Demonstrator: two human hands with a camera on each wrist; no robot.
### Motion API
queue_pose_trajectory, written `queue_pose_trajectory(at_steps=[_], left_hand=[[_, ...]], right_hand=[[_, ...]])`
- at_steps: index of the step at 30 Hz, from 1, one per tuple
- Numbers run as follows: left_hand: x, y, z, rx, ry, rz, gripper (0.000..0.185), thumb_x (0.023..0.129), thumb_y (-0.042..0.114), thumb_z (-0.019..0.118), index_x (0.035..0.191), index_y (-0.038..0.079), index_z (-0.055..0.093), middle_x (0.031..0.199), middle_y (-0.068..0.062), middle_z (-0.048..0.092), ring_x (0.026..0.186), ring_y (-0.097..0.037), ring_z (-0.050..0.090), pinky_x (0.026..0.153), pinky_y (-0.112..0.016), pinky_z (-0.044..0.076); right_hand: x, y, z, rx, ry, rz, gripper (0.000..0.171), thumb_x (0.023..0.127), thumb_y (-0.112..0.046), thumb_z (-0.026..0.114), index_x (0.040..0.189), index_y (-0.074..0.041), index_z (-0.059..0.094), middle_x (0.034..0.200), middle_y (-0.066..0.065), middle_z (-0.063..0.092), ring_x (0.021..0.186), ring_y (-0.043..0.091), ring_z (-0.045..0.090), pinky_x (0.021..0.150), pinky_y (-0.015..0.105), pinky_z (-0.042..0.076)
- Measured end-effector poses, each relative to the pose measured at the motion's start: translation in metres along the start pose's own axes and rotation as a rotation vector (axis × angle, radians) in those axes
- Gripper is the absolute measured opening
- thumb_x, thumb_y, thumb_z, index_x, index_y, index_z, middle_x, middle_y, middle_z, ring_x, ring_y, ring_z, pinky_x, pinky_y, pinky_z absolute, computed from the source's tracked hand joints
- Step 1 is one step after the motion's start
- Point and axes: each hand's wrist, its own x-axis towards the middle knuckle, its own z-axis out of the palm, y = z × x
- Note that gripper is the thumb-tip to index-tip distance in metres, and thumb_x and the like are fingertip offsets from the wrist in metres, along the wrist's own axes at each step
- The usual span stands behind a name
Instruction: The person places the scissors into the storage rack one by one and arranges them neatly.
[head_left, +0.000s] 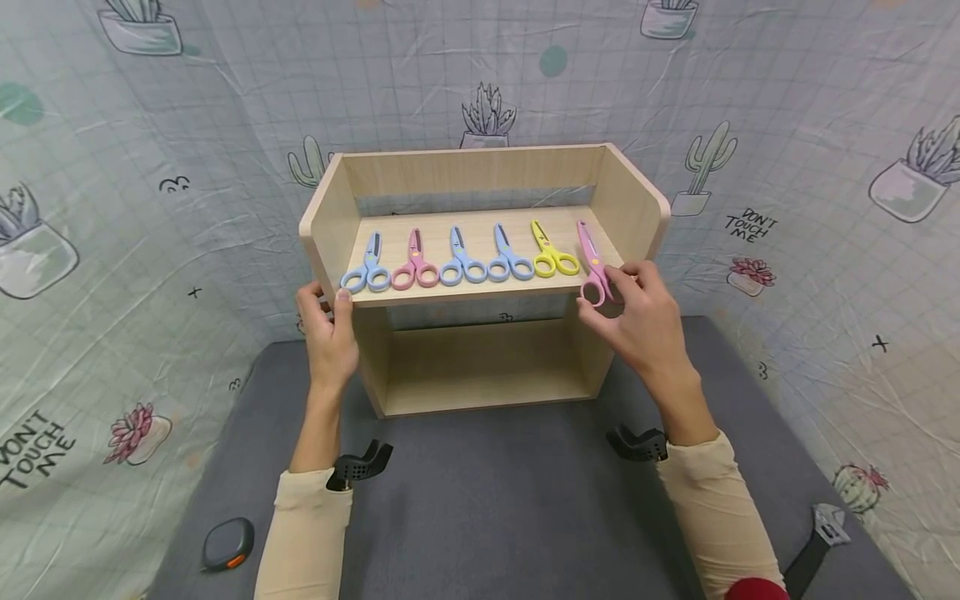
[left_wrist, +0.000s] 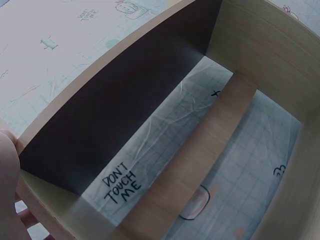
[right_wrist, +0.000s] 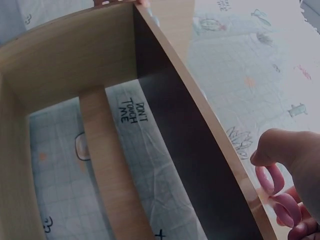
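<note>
My right hand pinches the finger loops of a pair of pink scissors at the right end of the upper board. In the right wrist view its pink loops stick out past the board's front edge between thumb and fingers. My left hand grips the left front edge of the wooden shelf, thumb on the board's front edge and fingers round the side panel. Between the hands lie blue scissors, pink scissors, two more blue pairs and yellow scissors, blades pointing back.
Below the scissors is the shelf's lower compartment, standing on a dark grey table. A black tape measure lies at the front left, an adjustable wrench at the front right. A red round object shows at the bottom edge. Cactus-printed cloth hangs behind.
</note>
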Motion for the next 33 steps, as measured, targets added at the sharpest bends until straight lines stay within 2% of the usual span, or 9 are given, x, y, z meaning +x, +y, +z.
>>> queue_pose_trajectory(at_steps=[6,12,18,22,27,33], left_hand=[[0.0,-0.001,0.0,0.005,-0.003,0.005,0.041,0.103,0.014,0.043,0.133,-0.013,0.036,0.125,-0.022,0.037,0.095,-0.015,0.04,0.08,-0.026,0.034],[0.0,0.0,0.0,0.007,0.011,0.007,0.041,0.102,0.013,0.044,0.133,-0.013,0.037,0.123,-0.019,0.039,0.095,-0.012,0.04,0.08,-0.026,0.034],[-0.001,0.001,0.0,0.006,0.009,0.009,0.041,0.102,0.013,0.044,0.133,-0.014,0.037,0.122,-0.017,0.039,0.095,-0.015,0.041,0.079,-0.026,0.034],[-0.001,0.001,0.0,0.007,0.013,0.009,0.041,0.102,0.013,0.044,0.133,-0.014,0.037,0.122,-0.015,0.039,0.095,-0.014,0.041,0.079,-0.026,0.034],[-0.001,0.001,0.001,0.012,0.013,0.007,0.041,0.102,0.013,0.044,0.133,-0.013,0.037,0.123,-0.02,0.039,0.094,-0.01,0.04,0.079,-0.025,0.033],[-0.001,0.002,0.001,0.015,0.015,0.01,0.041,0.102,0.012,0.043,0.133,-0.014,0.037,0.125,-0.024,0.038,0.095,-0.014,0.04,0.079,-0.026,0.034]], right_hand=[[0.005,-0.001,0.004,-0.013,-0.013,0.017,0.048,0.078,-0.03,0.08,0.11,0.006,0.072,0.103,0.021,0.058,0.085,0.034,0.056,0.071,0.046,0.049],[0.009,0.0,0.006,0.003,-0.032,0.051,0.043,0.081,-0.027,0.077,0.108,0.006,0.073,0.101,0.02,0.058,0.087,0.034,0.054,0.074,0.047,0.047],[0.011,0.001,0.006,-0.021,-0.043,0.063,0.039,0.085,-0.028,0.075,0.108,0.004,0.074,0.102,0.02,0.06,0.091,0.036,0.053,0.074,0.048,0.046],[0.013,0.0,0.005,-0.03,-0.079,0.081,0.04,0.087,-0.027,0.077,0.115,0.002,0.073,0.109,0.022,0.062,0.097,0.039,0.053,0.078,0.05,0.045],[0.014,-0.001,0.005,-0.015,-0.119,0.119,0.044,0.089,-0.024,0.076,0.123,0.004,0.069,0.118,0.025,0.061,0.106,0.042,0.052,0.087,0.055,0.045],[0.014,0.0,0.008,0.0,-0.068,0.11,0.042,0.091,-0.022,0.075,0.115,0.011,0.067,0.114,0.026,0.06,0.105,0.04,0.056,0.089,0.054,0.049]])
